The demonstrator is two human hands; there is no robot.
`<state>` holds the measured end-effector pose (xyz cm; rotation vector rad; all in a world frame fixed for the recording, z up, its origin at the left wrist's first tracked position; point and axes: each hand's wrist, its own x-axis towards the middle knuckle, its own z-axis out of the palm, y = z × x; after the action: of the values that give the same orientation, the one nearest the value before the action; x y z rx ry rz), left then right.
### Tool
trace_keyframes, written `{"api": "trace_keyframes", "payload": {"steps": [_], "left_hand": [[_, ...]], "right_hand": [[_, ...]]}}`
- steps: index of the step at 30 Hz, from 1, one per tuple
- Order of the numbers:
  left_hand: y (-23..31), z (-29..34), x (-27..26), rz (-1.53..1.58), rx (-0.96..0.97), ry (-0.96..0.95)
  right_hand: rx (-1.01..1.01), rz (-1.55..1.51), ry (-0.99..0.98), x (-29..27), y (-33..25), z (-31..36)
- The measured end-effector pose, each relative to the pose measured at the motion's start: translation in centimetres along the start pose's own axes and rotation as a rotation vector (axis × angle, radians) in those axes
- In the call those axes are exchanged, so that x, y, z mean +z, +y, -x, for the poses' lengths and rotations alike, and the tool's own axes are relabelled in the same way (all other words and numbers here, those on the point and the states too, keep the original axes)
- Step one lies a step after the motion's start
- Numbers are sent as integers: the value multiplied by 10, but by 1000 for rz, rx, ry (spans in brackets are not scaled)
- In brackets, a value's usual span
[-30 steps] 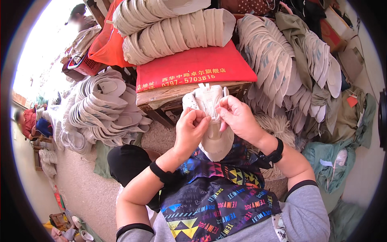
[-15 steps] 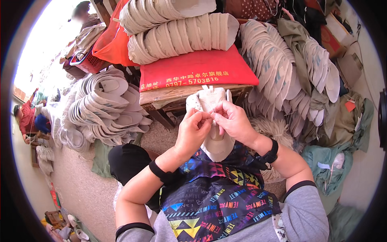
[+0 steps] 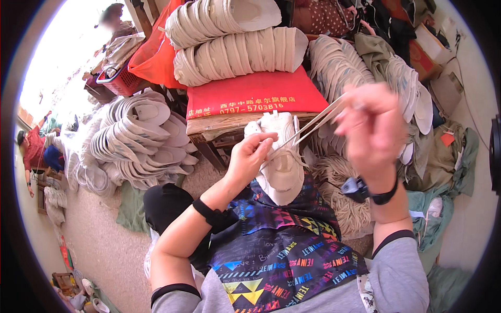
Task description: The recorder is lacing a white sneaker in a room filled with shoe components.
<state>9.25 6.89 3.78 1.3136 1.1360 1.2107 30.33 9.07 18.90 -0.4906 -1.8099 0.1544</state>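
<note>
Just off the bench's front edge (image 3: 229, 123), the shoe (image 3: 285, 177) points toe toward us. Our right hand (image 3: 371, 130) has swung outward, pinching the lace (image 3: 315, 122) taut, presumably tightening it; our left hand (image 3: 251, 157) curls nearly closed, hold unclear.

A red basket (image 3: 121, 82) sits beside an orange bag (image 3: 155, 60), green cloth (image 3: 132, 209) on the floor (image 3: 96, 229).
</note>
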Motion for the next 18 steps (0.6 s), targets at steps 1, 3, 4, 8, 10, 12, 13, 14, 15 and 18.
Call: {"api": "trace_keyframes", "payload": {"steps": [1, 3, 4, 8, 10, 12, 13, 14, 15, 18], "left_hand": [[2, -1, 0, 59, 6, -55], [6, 1, 2, 64, -40, -170], [10, 4, 10, 192, -36, -244], [30, 8, 18, 112, 65, -493], [44, 13, 21, 56, 125, -538], [50, 24, 17, -13, 150, -538], [56, 29, 17, -79, 178, -558], [66, 34, 16, -52, 178, -458], [85, 37, 9, -52, 175, -453], [136, 36, -15, -15, 159, -390]], "right_hand": [[-2, -94, 122, -2, -11, -19], [-44, -48, 198, -15, -29, -58], [-34, -72, 272, -23, -29, -77], [-59, -236, 270, -64, -11, -146], [-41, -272, 226, -56, 6, -157], [11, -232, 265, -47, 40, -155], [94, -210, 212, -46, 46, -151], [176, -189, 158, -45, 51, -147], [257, -203, 77, -46, 59, -139], [370, -23, -50, -44, 103, -104]]}}
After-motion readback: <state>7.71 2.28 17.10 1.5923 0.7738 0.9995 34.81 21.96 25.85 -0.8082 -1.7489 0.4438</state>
